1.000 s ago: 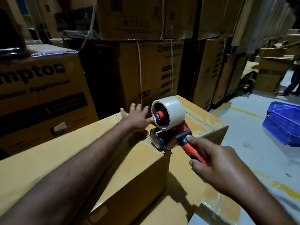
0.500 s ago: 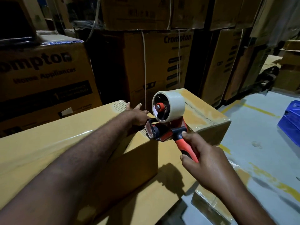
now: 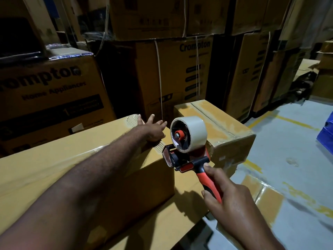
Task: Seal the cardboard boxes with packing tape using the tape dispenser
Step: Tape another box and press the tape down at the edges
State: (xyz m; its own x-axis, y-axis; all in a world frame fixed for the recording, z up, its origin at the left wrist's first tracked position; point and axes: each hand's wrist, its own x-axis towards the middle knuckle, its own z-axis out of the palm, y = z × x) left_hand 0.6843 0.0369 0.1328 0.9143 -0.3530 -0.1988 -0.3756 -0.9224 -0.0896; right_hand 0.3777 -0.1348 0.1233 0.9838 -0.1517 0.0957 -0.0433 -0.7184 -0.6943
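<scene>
Cardboard is filling most of the view. Two plain brown boxes are standing within reach: a large cardboard box (image 3: 45, 168) under the left arm, and a smaller taped cardboard box (image 3: 225, 127) just beyond its right end. The large one is resting on a lower cardboard surface (image 3: 162, 231). One red-and-black plastic tape dispenser (image 3: 185, 166) is carrying one roll of pale tape (image 3: 192, 130). Two hands are working.

The left hand (image 3: 153, 131) is lying flat on the far right corner of the large box's top, with its fingers straight and spread, holding nothing. The right hand (image 3: 232, 204) is wrapping its fingers around the dispenser's red handle.

The dispenser is hovering at the right top edge of the large box, just beside the left hand. Whether its head is touching the cardboard cannot be told. Its long axis is running from the handle at lower right up to the head at upper left. The head is facing the box edge and the roll is riding above it.

Stacked printed cartons (image 3: 54, 87) are closing off the far and left sides. Grey floor with yellow lines (image 3: 288, 141) is lying open to the right, where one blue plastic crate (image 3: 327, 134) is showing at the frame edge.
</scene>
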